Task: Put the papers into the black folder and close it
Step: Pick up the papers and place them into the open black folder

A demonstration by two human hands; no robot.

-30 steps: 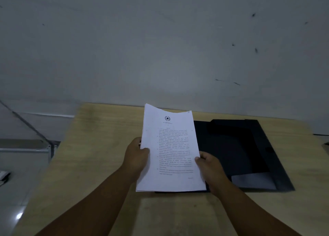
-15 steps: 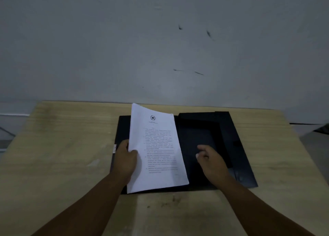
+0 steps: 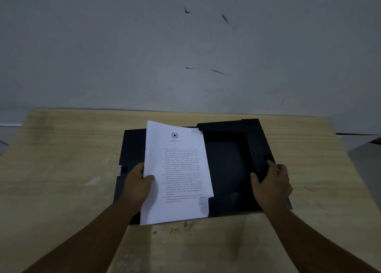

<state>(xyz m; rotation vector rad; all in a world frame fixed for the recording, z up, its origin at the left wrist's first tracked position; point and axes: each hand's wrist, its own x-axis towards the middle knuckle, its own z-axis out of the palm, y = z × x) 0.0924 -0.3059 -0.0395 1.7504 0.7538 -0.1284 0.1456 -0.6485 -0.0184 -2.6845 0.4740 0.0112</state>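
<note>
Pinching the stack of white printed papers (image 3: 177, 173) along its left edge, the left hand (image 3: 137, 185) has its thumb on the top sheet and its fingers tucked out of sight beneath. The stack sits in the centre of the frame, tilted so that its left side rides higher, over the middle of the open black plastic folder (image 3: 226, 165) that lies flat on the pale wooden table (image 3: 61, 159).

Right of centre, the right hand (image 3: 272, 185) grasps the folder's right-hand flap (image 3: 258, 149): the thumb is hooked over its inner edge and the fingers curl around its outer edge. Along the far side of the folder another narrow flap (image 3: 219, 126) looks partly folded in.

By its look the stack is light and thin, so it will probably bow and droop wherever it is unsupported, and the sheets could fan or slide against one another if held loosely. A hold at mid-height on a long edge, as shown, seems sound; a flat palm underneath would steady it more.

The folder appears to be stiff, smooth card or plastic, somewhat slippery on the table, with springy creased flaps. These are best taken at the free outer edge near its middle, where they bend most readily.
</note>
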